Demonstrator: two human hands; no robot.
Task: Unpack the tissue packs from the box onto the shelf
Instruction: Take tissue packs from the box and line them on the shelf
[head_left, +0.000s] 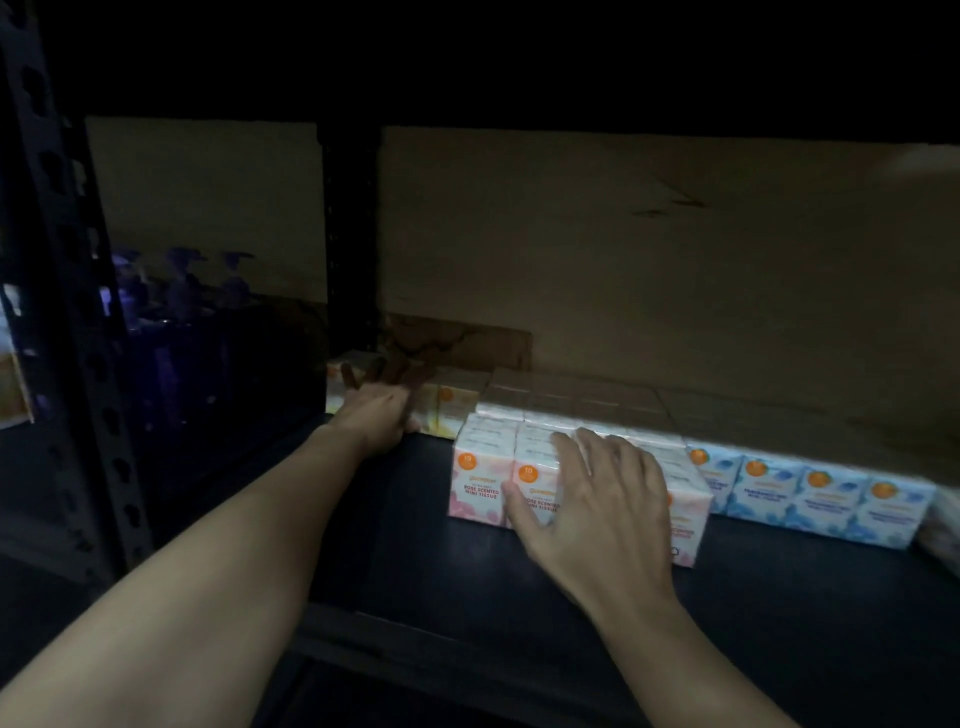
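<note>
- While dim under the upper board, dark shelf (519, 561) stretching left to right, cardboard backing (623, 260) at the far side.
- Right hand (597, 499) laid flat over the near pink tissue packs (475, 486), fingers (571, 452) spread across the tops, thumb (519, 514) down the front face; grip spread, pressing rather than pinching.
- Pink block labelled "ROSE SCENTED MINI TISSUE", standing upright on the shelf, near its middle.
- Left hand (379, 415) reaching farther in and to the left, palm down, fingers splayed over the yellowish tissue packs (441, 410) by the dark upright post (350, 234); grip open, touching the packs' near face, closing around nothing.
- Blue tissue packs (810, 499) lined in a row just right of the pink block, touching side by side, fronts facing near.
- More packs (571, 400) stacked in the row behind, tops only visible, colours too dark to tell.
- Purple pump bottles (182, 312) standing in the neighbouring bay at far left, beyond the perforated metal upright (67, 312).
- Both bare forearms entering from the near edge.
</note>
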